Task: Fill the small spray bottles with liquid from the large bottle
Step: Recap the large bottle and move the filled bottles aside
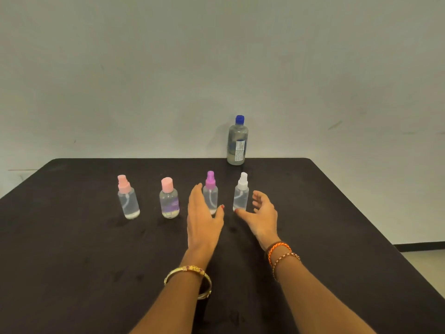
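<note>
Four small bottles stand mid-table, large bottle capped at the far edge; my left hand and right hand, both loose and empty, could, I think, topple the purple-topped bottle or white-topped bottle.

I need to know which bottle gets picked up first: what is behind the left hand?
Behind the left hand stands the purple-capped spray bottle. Its cap and upper body show; the thumb covers its lower right part, so whether the hand touches it cannot be told.

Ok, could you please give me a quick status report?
Left hand and right hand open, empty. Large bottle capped, at table's far edge. Purple bottle and white bottle nearest.
</note>
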